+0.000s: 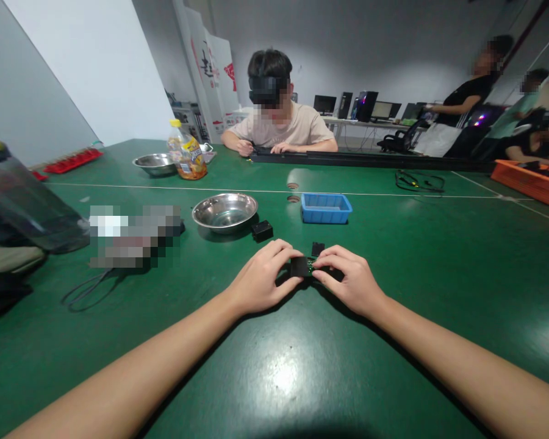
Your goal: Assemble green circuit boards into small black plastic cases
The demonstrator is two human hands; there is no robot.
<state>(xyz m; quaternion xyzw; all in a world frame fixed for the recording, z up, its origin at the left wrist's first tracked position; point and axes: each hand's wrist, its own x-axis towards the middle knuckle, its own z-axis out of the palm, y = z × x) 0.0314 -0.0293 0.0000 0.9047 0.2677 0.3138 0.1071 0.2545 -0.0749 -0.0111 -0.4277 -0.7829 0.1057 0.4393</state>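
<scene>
Between thumb and fingers, my left hand (268, 274) grips a small black plastic case (299, 266). At the case's right side shows a small green circuit board (310, 266). My right hand (348, 273) pinches the board's right edge with thumb and fingertips. Whether the board is partly inside the case cannot be made out. Just beyond my right fingers a small flat black piece (318, 249) lies on the green table (274, 341). Farther left, past my left hand, sits a black box-shaped part (262, 231).
A steel bowl (225, 212) and a blue plastic bin (326, 208) stand beyond my hands. To the left are a large bottle (32, 201) and a blurred object with a cord. A second bowl (154, 164), a drink bottle (187, 155) and a seated person (281, 125) are farther back.
</scene>
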